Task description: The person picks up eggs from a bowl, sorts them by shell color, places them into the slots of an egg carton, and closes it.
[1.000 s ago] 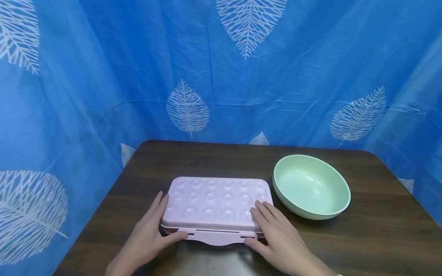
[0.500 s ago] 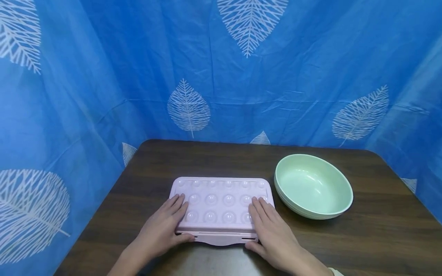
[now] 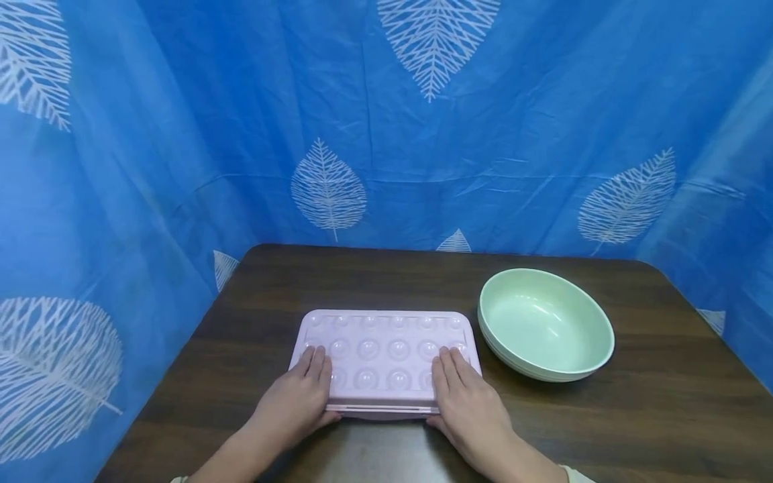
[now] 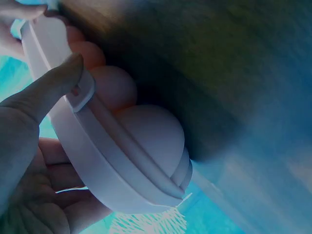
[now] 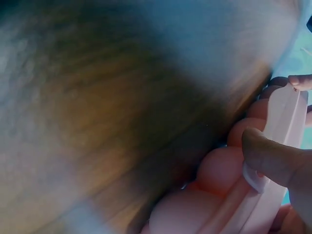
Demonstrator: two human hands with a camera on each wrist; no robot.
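A pale pink egg box (image 3: pixel 386 359) with rows of round bumps on its lid lies on the table, lid down over the base. My left hand (image 3: pixel 297 402) grips its near left corner, fingers flat on the lid and thumb at the front edge. At the near right corner my right hand (image 3: pixel 474 410) holds it the same way. In the left wrist view, the left thumb (image 4: pixel 53 83) presses one end of the front latch flap (image 4: pixel 51 39). The right thumb (image 5: pixel 273 156) presses the other end, above rounded egg cups (image 5: pixel 222 168).
A light green bowl (image 3: pixel 546 329) stands close to the right of the box, nothing in it. The dark wooden table (image 3: pixel 664 376) has rounded far corners. Behind it hangs a blue curtain (image 3: pixel 398 168) with white leaf prints.
My left hand has shifted right, its fingers now further onto the lid. Both thumbs have pushed down and in at the front edge, and the latch flap has swung down, showing less from above.
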